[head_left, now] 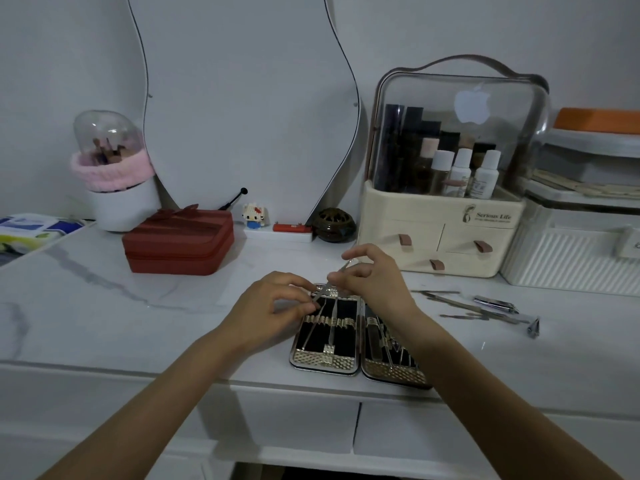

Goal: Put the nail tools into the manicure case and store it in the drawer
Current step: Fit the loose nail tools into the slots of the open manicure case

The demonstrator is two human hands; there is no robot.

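Observation:
The manicure case [325, 363] lies open flat near the front edge of the white marble table [138, 317], two black-lined halves with gold straps. Thin metal tools sit under the straps in both halves. My right hand [372, 277] pinches a slim metal nail tool [337, 275], tilted, over the top of the left half. My left hand [277, 303] holds the tool's lower tip against the top strap. Several loose metal tools [485, 310], among them a nail clipper [497, 304], lie on the table to the right of the case.
A red zip case [178, 242] stands at the back left. A cream cosmetic organiser [440, 233] with small drawers is behind the hands; a white ribbed box [571, 258] is at the right. Two white table drawers [346, 427] sit below the front edge. A mirror [242, 98] leans on the wall.

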